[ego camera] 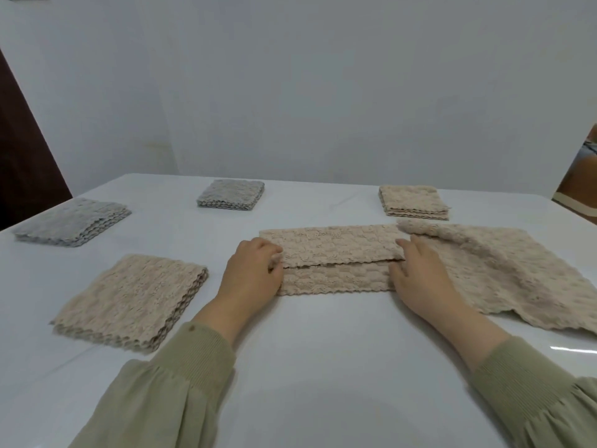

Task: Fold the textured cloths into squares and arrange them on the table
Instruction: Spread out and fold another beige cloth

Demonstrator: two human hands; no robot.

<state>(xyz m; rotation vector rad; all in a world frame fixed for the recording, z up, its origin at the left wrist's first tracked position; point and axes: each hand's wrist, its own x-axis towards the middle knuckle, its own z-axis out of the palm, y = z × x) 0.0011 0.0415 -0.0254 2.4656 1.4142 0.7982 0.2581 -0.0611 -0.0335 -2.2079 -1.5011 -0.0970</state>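
Your left hand (pixel 255 270) and right hand (pixel 416 276) each pinch one end of the half-folded beige cloth (pixel 336 253), so its upper layer stays straight for folding.

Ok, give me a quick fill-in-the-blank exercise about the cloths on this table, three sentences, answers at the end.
1. The left hand and right hand both touch a half-folded cloth whose colour is ____.
2. The folded square at the far middle of the table is coloured ____.
3. The unfolded cloth lies spread out on the person's ____ side.

Missing words: beige; grey; right.
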